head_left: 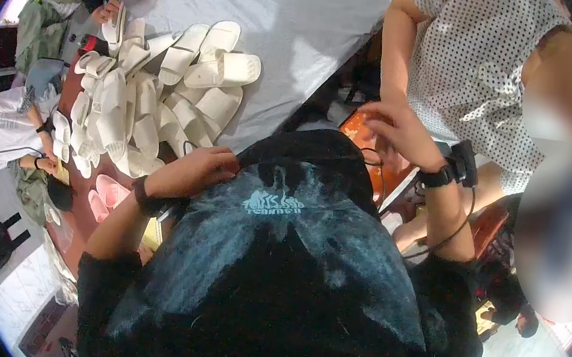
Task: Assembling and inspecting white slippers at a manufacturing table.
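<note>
In the head view, cream slippers (147, 113), smooth and moulded-looking, broad-strapped and round-toed, lie heaped on the desk (313, 30), whose pale covering is creased. At least a dozen show; overlaps prevent an exact count. Two pink slippers (111, 191) lie near the left forearm.

The left hand (204, 168) is nearest the cream heap, its grip curled inward; I cannot tell whether it pinches anything. The right hand (407, 133) has its grip loosely bent near a patterned orange surface (355, 127), the lower fingers too blurred to show whether anything is between them.

A black shirt (302, 274) with a chalky blue print hides much below. Blurred patches obscure the right side, beside a person in dotted fabric (466, 72).
</note>
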`<state>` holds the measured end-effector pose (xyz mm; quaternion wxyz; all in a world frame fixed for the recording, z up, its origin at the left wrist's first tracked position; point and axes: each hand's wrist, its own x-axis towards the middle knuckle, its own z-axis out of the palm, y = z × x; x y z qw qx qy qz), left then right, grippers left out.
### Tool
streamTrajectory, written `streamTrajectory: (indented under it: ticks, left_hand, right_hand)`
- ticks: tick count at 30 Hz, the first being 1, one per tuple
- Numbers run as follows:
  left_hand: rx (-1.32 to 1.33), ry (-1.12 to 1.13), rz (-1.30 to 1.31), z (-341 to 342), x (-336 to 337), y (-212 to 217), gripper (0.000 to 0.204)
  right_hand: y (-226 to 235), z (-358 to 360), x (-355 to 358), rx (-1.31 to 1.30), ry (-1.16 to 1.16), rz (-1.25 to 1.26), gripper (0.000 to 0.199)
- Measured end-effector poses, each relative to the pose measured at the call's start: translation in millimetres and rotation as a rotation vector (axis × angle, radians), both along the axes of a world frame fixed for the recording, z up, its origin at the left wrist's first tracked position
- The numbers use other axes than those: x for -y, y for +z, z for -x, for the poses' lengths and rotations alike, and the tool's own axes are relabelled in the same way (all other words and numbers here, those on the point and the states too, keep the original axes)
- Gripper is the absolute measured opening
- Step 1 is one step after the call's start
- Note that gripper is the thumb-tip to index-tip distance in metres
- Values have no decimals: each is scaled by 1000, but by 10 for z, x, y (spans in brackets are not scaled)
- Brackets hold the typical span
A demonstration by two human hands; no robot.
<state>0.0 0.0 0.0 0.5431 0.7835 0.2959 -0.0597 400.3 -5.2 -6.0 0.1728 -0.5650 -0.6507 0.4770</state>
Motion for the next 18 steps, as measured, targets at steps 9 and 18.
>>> streamTrajectory:
  ticks: [9,18]
  left_hand:
    - [-167,267,390,420,-756,555,13]
    - [-235,305,273,736,-1153,555,11]
  right_hand:
    - [52,-290,-24,-4,-144,189,30]
    - [-16,-380,-137,-145,-153,94,24]
